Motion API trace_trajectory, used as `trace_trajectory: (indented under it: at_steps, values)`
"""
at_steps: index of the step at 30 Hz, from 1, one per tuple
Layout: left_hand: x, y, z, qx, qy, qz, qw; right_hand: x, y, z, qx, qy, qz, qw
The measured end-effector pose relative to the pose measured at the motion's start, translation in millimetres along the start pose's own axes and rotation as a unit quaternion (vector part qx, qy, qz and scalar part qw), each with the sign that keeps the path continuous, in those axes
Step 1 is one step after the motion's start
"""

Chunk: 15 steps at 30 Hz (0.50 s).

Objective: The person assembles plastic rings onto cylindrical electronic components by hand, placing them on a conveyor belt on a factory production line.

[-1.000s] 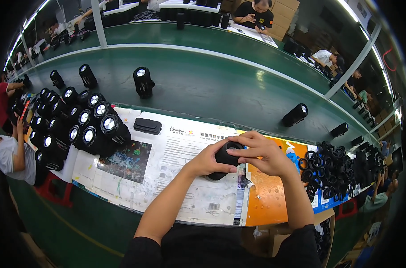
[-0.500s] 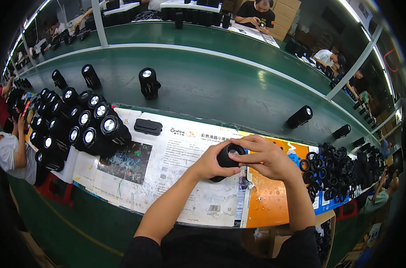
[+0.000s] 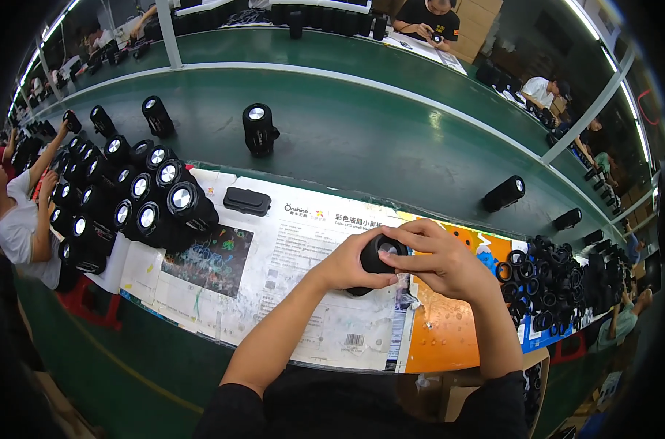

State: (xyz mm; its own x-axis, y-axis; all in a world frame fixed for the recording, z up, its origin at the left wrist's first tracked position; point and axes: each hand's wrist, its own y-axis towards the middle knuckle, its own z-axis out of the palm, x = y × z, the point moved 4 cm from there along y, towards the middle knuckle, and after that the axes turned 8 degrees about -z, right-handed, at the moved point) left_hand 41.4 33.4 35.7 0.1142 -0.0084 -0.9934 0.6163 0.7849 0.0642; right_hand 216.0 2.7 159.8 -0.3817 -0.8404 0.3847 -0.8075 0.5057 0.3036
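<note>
My left hand (image 3: 349, 262) wraps round the side of a black cylindrical speaker (image 3: 373, 256), thumb along its near side. The speaker's round end with a shiny disc faces up, close above the work surface. Over the top, my right hand (image 3: 444, 257) curls its fingers on the rim and disc, so both hands are closed on the same speaker. The fingers partly hide the disc, and the speaker's lower part is mostly out of sight. A flat black oblong piece (image 3: 247, 201) lies on the white printed sheet (image 3: 296, 293) to the left.
Many upright black speakers (image 3: 190, 205) crowd the left side. A heap of black rings (image 3: 541, 285) lies right, beyond an orange sheet (image 3: 442, 336). Spaced speakers (image 3: 259, 130) stand or lie on the green conveyor (image 3: 347, 124) beyond. At far left, a co-worker's arm (image 3: 49, 155) reaches toward a speaker.
The co-worker at far left has stretched an arm out to a speaker by the conveyor. My hands keep nearly the same hold, with the right fingers slightly shifted. The whole view has moved a little.
</note>
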Motion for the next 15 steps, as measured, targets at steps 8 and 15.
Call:
trace_trajectory:
  at_steps: [8, 15]
  values:
    - [13, -8, -2, -0.014, -0.098, 0.0, 0.995, 8, 13, -3, 0.006, 0.054, 0.08, 0.995]
    - [21, -6, 1, -0.027, -0.058, -0.023, 0.998, -23, 72, 22, -0.097, 0.067, 0.209, 0.971]
